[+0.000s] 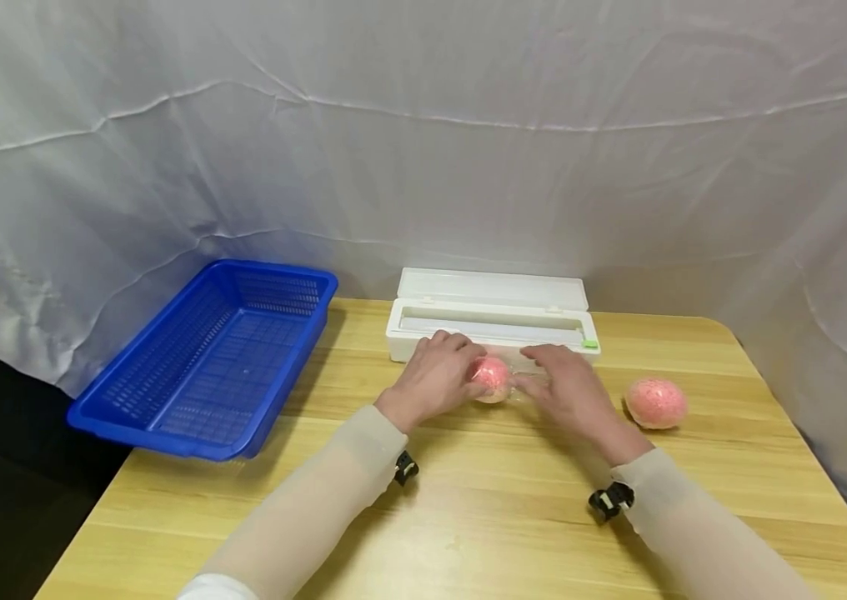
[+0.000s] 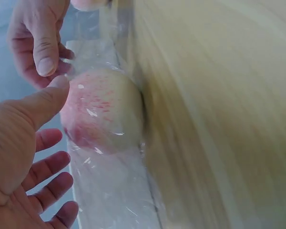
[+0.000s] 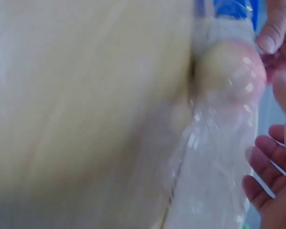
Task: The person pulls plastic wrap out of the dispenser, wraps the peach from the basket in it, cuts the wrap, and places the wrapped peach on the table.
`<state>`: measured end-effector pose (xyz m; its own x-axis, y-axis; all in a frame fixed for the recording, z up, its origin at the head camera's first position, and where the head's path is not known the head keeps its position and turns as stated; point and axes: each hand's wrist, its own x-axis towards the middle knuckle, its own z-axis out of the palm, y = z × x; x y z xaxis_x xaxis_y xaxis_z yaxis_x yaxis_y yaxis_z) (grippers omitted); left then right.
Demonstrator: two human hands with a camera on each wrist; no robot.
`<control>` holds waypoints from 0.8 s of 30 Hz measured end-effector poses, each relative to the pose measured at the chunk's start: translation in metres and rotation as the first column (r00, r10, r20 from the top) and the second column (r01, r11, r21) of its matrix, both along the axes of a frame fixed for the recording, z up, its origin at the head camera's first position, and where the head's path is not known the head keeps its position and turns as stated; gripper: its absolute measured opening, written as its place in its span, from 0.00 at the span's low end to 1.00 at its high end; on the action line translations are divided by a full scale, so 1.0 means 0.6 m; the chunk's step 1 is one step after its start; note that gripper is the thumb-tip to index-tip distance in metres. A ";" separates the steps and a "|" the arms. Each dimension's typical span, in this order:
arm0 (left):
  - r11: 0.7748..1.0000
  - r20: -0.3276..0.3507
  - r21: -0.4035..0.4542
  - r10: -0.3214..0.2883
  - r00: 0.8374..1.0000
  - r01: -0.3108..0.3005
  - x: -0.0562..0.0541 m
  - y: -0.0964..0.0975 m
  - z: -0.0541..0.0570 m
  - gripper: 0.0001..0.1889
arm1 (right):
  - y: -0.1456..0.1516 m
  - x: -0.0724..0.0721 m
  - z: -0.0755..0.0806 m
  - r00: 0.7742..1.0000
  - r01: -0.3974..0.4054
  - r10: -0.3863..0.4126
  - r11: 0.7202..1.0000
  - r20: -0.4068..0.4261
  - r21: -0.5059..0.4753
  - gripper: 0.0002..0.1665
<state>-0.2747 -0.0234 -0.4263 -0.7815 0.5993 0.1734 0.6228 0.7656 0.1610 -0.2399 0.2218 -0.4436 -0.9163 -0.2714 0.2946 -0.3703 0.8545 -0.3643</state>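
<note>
A pink and cream peach (image 1: 491, 380) sits on the table close in front of a white cling film dispenser (image 1: 397, 343). Clear plastic film (image 3: 212, 157) lies over the peach and spreads to both sides of it, wrinkled and shiny. My left hand (image 1: 438, 373) is at the peach's left, its thumb tip right at the film-covered fruit and its other fingers loosely spread beyond. On the other side my right hand (image 1: 572, 390) hovers by the film, thumb toward the peach and fingers apart and slightly bent.
A second pink peach (image 1: 656, 404) rests on the wooden table (image 1: 498, 517) to the right. At the left stands a blue plastic basket (image 1: 328, 292) near the table's edge. The dispenser's lid (image 1: 491, 288) is raised at the back, before a pale curtain (image 1: 468, 192).
</note>
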 end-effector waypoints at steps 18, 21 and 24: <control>1.000 0.036 0.027 -0.013 0.999 0.012 -0.027 0.080 0.024 0.20 | 0.102 -0.044 0.032 0.922 0.296 -0.313 0.950 0.229 0.104 0.58; 1.000 0.037 0.021 -0.023 0.999 0.023 -0.027 0.085 0.021 0.20 | 0.106 -0.048 0.029 0.938 0.275 -0.303 0.946 0.166 0.174 0.50; 0.999 0.029 0.016 -0.039 0.999 0.039 -0.029 0.089 0.022 0.18 | 0.117 -0.048 0.028 0.957 0.248 -0.272 0.948 0.104 0.200 0.41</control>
<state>-0.2922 0.0298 -0.4130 -0.7623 0.6270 0.1606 0.6472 0.7380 0.1909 -0.2686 0.2920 -0.4267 -0.9888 -0.0572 0.1378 -0.0871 0.9710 -0.2225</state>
